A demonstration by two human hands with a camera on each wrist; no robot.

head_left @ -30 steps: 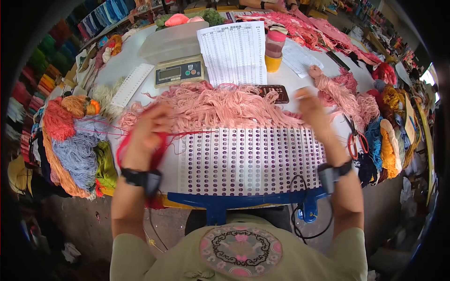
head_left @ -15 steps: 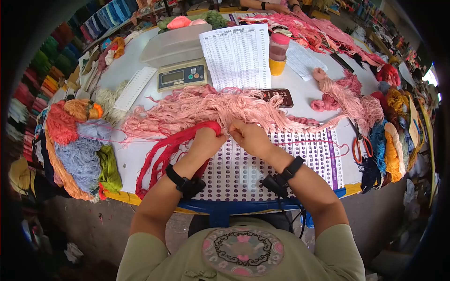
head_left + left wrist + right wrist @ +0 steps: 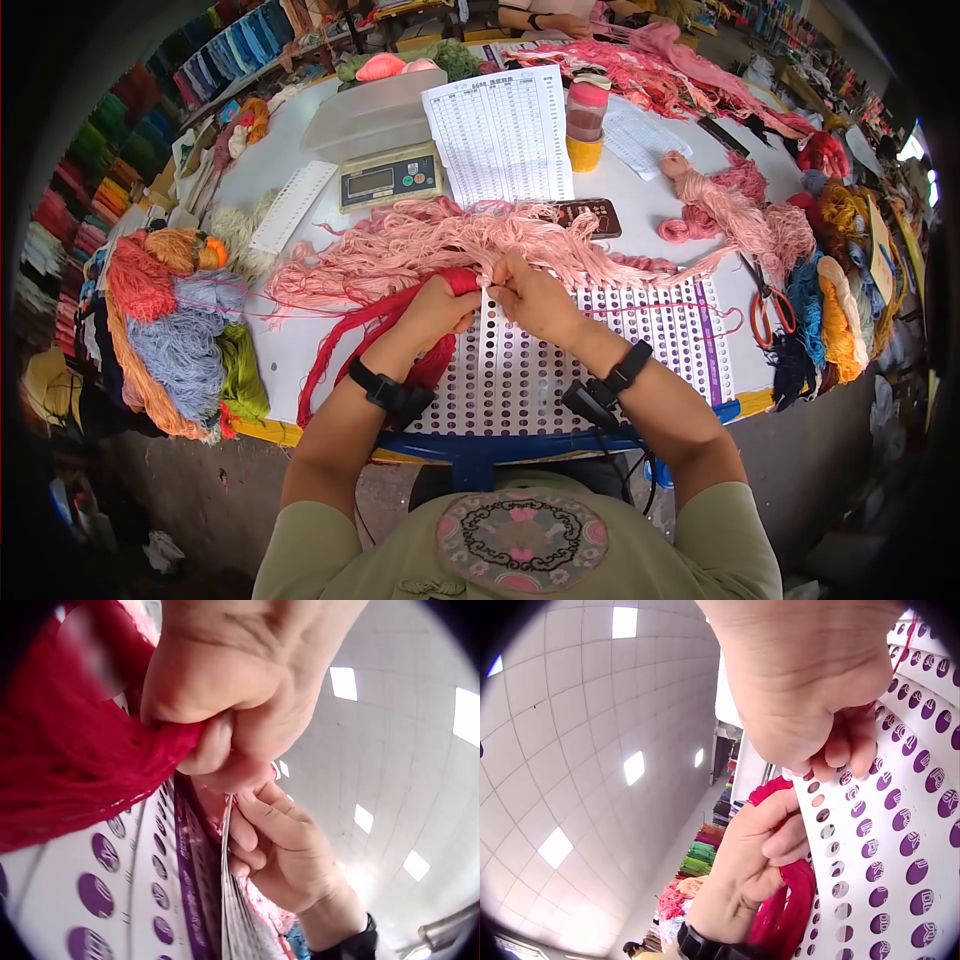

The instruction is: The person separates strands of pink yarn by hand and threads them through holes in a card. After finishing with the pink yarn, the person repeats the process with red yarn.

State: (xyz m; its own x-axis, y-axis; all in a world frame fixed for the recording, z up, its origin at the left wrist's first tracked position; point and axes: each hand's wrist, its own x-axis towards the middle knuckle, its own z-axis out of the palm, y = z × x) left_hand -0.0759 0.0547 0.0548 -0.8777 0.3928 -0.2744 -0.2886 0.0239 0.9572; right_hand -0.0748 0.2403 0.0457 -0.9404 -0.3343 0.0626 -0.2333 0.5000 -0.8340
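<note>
In the head view my left hand (image 3: 440,310) grips a crimson yarn skein (image 3: 345,345) that trails down to the left. Beside it my right hand (image 3: 535,300) pinches the top edge of a white punched card (image 3: 520,370) printed with purple dots. The left wrist view has the skein (image 3: 67,750) bunched in the curled left fingers, the right hand (image 3: 289,855) close by at the card's edge. In the right wrist view, a thin red strand (image 3: 906,649) runs from under the right hand (image 3: 817,690) across the cards.
Pink yarn (image 3: 400,245) lies behind the cards. Farther back are a scale (image 3: 388,180), a printed sheet (image 3: 500,135), a jar (image 3: 586,110) and a phone (image 3: 590,217). Scissors (image 3: 770,310) lie right; yarn heaps (image 3: 175,330) stand left. Another person's arms (image 3: 560,20) show at the far side.
Both hands came in from far apart and met at the card's top edge, the left bringing the crimson skein. Over the last half second they have hardly moved.
</note>
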